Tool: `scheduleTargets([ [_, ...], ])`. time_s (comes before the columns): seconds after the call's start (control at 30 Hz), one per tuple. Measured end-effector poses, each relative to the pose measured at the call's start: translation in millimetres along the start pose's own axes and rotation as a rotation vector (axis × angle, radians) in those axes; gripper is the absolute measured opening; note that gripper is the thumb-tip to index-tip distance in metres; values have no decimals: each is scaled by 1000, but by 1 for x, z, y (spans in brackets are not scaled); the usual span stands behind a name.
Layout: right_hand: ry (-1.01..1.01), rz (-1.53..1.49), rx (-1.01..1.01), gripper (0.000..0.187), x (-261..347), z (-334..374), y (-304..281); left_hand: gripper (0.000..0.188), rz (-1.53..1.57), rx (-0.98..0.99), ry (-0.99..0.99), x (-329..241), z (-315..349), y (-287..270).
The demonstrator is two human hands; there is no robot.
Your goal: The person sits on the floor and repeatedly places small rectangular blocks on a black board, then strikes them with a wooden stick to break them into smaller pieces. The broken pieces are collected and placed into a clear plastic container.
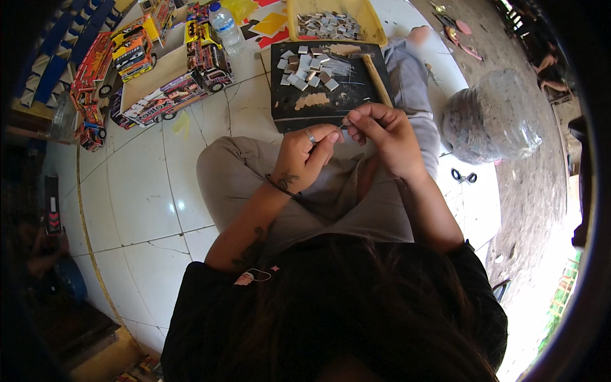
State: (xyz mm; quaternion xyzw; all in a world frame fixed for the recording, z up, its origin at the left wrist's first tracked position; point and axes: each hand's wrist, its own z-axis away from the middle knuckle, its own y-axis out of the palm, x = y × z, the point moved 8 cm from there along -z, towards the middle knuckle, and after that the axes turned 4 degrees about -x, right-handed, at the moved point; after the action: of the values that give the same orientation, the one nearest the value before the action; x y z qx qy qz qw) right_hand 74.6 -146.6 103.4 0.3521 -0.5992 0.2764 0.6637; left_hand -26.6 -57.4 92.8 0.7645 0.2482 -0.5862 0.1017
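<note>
My left hand (305,155), with a ring and a dark bracelet at the wrist, is closed in a pinch over my lap. My right hand (389,137) pinches close beside it, the fingertips nearly meeting. A thin wire-like piece (344,125) shows between them, too small to name surely. Just beyond my hands stands a low black block (296,108) with worn brown patches. Small square pieces (305,65), silvery and brown, are heaped on it beside several thin wire-like lengths (347,67). A wooden handle (377,79) lies along the block's right side.
A yellow tub (383,28) of similar pieces stands behind the block. Toy trucks (168,95) and a water bottle (226,28) are at the far left. To my right are a large plastic-wrapped bundle (490,118) and black-handled scissors (463,176) on the white tiles (149,210).
</note>
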Motion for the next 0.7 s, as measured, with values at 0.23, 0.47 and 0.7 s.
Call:
scheduleTargets([
  [0.23,-266,518,-242,14,-7,-37,-21,18,-158,49,65,47,-42,3],
  [0.47,-538,778,-214,13,-9,-82,-12,12,-639,-117,309,84,-69,-24],
  [0.7,-771,964,-43,9,-18,-96,14,10,-623,-193,352,105,-68,-29],
])
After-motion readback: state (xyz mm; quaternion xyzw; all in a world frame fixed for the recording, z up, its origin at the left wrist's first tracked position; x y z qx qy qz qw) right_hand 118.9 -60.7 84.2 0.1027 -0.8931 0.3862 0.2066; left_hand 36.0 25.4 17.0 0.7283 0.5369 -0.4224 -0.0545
